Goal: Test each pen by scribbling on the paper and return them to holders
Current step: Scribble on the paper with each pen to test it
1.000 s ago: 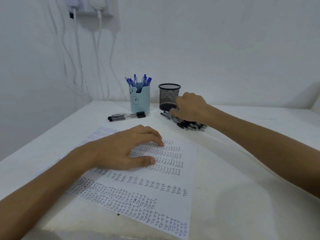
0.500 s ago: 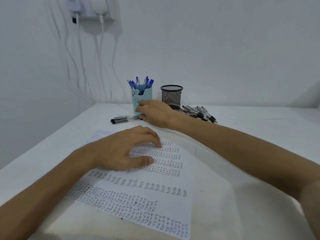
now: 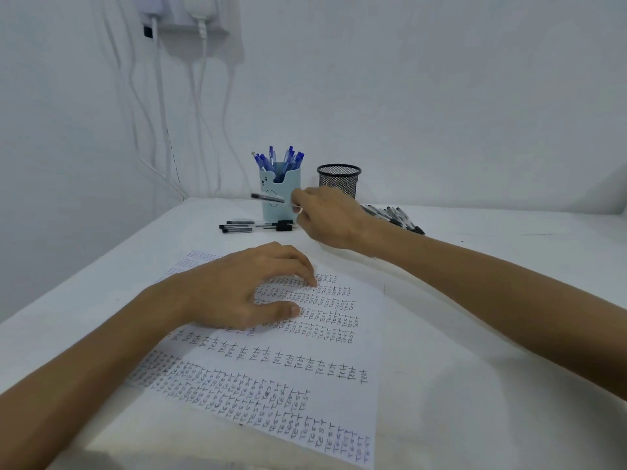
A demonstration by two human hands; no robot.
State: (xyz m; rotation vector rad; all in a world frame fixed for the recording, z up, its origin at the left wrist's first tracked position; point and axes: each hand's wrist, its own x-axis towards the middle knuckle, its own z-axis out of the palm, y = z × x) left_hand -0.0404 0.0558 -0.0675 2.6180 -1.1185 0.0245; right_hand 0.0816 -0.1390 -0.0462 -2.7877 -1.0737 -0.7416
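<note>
We looked down at a white table (image 3: 475, 300). The right hand (image 3: 325, 215) pinched 1 black pen (image 3: 268, 197) by its end between thumb and fingertips. The pen hung level in the air just in front of the blue holder (image 3: 288, 183). Nearer us than the blue holder, the left hand (image 3: 244, 286) rested on the paper (image 3: 271, 364) with its fingers loosely spread, fingertips and thumb on the sheet, gripping nothing. A few loose black pens (image 3: 251, 227) lay at the foot of the blue holder, and blue pens (image 3: 278, 159) stood inside it. The mesh holder (image 3: 339, 181) stood just right of the blue holder, with a heap of pens (image 3: 397, 218) further right.

We judged that 1 pen was being fetched for testing. The next move called for carrying it to the paper, turning its tip down and finding a bare patch among the crowded rows of "TEST".

The held pen was blurred, so we could not tell whether it was capped. The right hand hid part of the mesh holder and the heap, and we could not see inside the mesh holder.
</note>
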